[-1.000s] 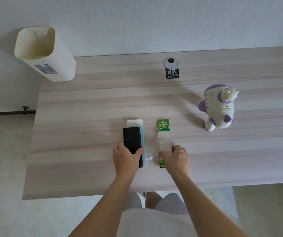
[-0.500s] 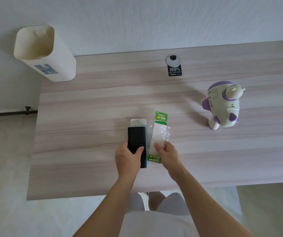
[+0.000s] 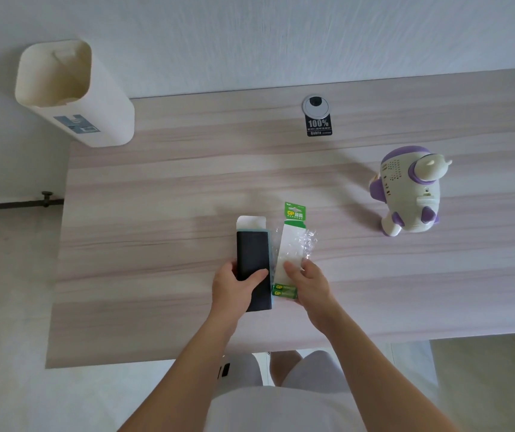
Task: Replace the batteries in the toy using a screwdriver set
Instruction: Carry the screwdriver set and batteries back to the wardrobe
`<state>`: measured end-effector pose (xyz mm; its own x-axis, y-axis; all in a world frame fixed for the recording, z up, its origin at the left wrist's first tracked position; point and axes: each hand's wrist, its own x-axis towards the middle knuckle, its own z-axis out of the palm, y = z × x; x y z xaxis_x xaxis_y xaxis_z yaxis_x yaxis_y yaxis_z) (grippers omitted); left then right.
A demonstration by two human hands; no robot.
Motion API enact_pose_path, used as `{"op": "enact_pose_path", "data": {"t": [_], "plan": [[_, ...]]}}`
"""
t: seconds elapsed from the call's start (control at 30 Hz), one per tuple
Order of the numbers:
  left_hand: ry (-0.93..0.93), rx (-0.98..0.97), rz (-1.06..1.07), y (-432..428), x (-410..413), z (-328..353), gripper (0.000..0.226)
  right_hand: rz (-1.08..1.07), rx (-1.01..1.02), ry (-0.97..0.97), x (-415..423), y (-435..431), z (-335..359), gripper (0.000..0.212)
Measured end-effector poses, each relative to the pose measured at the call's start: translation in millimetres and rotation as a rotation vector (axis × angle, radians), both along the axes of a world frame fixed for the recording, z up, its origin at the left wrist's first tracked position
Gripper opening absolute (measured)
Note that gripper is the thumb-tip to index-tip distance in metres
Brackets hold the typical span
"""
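I see my left hand (image 3: 234, 288) curled round the near half of the black screwdriver case (image 3: 253, 251), with the thumb lying across its top. The case lies at the centre of the table (image 3: 156, 244), toward the near edge. Just right of it, my right hand (image 3: 310, 285) pinches the battery pack (image 3: 290, 254) low down. The white-and-purple toy (image 3: 408, 194) stands well apart, far right.

Both forearms reach forward; left hand (image 3: 234, 286) curled, gripping; right hand (image 3: 309, 283) pinching.
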<state>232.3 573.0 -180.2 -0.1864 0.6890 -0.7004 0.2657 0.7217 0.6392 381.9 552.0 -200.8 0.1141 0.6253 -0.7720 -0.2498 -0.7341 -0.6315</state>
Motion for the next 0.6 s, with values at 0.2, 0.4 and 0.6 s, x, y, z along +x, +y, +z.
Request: {"op": "enact_pose_path", "data": {"t": [0.2, 0.4, 0.6], "plan": [[-0.213, -0.042, 0.087, -4.2, -1.6, 4.7, 0.040, 0.024, 0.025, -0.004, 3.0, 0.6, 6.7, 0.024], [-0.342, 0.019, 0.127, -0.5, -5.7, 14.6, 0.041, 0.049, 0.110, -0.048, 6.5, 8.0, 20.7, 0.017], [-0.418, 0.106, 0.111, 14.0, -12.0, 43.1, 0.038, 0.084, 0.256, -0.036, 10.2, 22.8, 59.2, 0.015]]}}
